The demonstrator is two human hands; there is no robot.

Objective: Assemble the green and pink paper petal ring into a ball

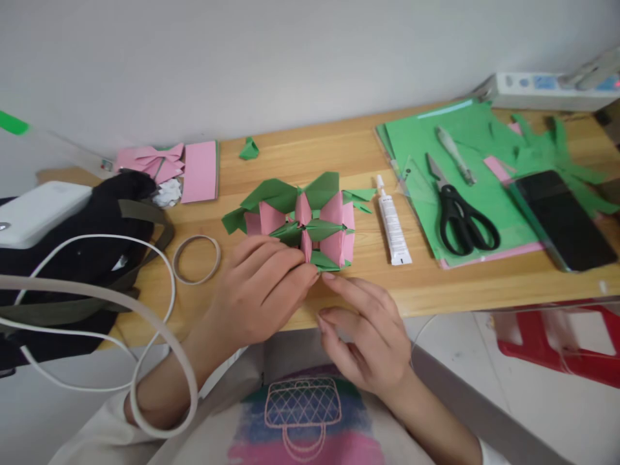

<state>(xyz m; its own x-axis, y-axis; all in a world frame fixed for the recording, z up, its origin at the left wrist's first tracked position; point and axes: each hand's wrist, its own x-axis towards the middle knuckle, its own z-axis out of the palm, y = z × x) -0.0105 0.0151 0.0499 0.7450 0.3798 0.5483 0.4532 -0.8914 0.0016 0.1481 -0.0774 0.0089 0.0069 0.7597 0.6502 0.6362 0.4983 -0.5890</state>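
Observation:
A folded paper model [332, 226] in pink and green, built of several pointed pieces, lies on the wooden table [310, 152] in front of me. My left hand [266, 284] is closed on its near edge, the fingers bent over the paper and the thumb hidden. Close by on the right, my right hand [368, 329] has its index fingertip at the near corner of the model. Its fingers are loosely bent and apart, with nothing seen between them. A white glue tube [394, 226] lies just right of the model.
Black-handled scissors [465, 219], a cutter knife [455, 155] and a phone [562, 219] lie on green paper sheets [411, 135] at right. A tape roll [196, 259], pink paper [201, 171], a black bag [97, 213] and white cables [172, 284] are at left. A power strip [542, 93] stands behind.

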